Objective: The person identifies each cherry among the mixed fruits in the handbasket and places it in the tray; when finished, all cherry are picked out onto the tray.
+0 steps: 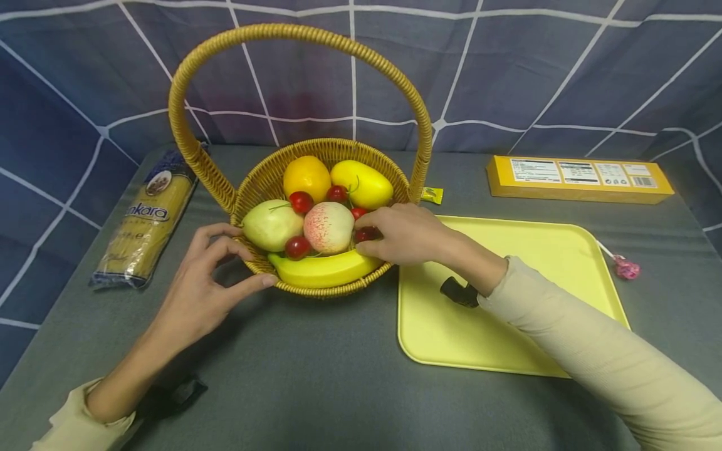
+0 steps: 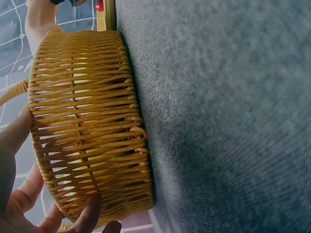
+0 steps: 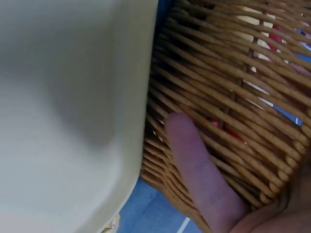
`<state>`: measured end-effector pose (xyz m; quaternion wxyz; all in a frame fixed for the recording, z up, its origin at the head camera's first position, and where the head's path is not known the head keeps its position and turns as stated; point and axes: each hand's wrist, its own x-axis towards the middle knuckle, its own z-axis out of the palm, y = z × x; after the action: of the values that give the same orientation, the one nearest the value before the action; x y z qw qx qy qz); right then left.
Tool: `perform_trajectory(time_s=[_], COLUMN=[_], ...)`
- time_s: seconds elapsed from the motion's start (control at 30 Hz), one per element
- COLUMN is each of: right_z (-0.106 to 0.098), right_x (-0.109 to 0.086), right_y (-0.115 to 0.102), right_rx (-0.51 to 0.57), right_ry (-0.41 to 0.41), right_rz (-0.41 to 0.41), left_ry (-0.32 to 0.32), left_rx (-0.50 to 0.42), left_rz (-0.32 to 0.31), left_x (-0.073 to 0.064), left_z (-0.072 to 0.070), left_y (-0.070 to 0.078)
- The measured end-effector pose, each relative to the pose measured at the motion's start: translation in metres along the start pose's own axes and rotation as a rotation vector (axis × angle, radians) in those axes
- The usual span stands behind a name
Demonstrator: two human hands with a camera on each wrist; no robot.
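A wicker basket [image 1: 324, 291] with a tall arched handle holds an orange [image 1: 306, 177], a yellow mango [image 1: 363, 183], a pale green pear-like fruit [image 1: 272, 224], a peach [image 1: 329, 228], a banana [image 1: 327, 270] and several red cherries [image 1: 297, 247]. My left hand [image 1: 197, 288] holds the basket's left side, thumb at the front rim and fingers against the outer wall [image 2: 87, 121]. Over the right rim, my right hand [image 1: 408, 233] pinches a dark red cherry [image 1: 368, 234] beside the peach. One right finger [image 3: 194, 165] lies along the outside of the weave.
A yellow tray [image 1: 485, 357] lies right of the basket, partly under my right forearm. Behind it are a yellow box [image 1: 581, 180] and a small yellow packet [image 1: 432, 195]. A pink lollipop [image 1: 626, 267] lies beyond its right edge. A pasta packet [image 1: 146, 219] is at left.
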<state>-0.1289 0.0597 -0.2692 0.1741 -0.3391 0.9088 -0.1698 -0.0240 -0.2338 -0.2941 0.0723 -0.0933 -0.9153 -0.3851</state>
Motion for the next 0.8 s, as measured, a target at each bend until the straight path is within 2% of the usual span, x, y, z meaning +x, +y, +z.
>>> perform_trajectory(time_s=[0.27, 0.6, 0.8], right_z=[0.004, 0.0, 0.001], right_x=[-0.005, -0.016, -0.025], right_y=[0.002, 0.003, 0.001], right_rx=[0.065, 0.078, 0.104], right_ry=[0.119, 0.157, 0.215], right_rz=[-0.043, -0.118, -0.152], left_ry=[-0.001, -0.005, -0.003], left_rx=[0.003, -0.001, -0.002], left_rz=[-0.005, -0.007, -0.004], left_x=[0.0, 0.0, 0.0], left_z=[0.0, 0.0, 0.0], left_y=[0.0, 0.0, 0.0])
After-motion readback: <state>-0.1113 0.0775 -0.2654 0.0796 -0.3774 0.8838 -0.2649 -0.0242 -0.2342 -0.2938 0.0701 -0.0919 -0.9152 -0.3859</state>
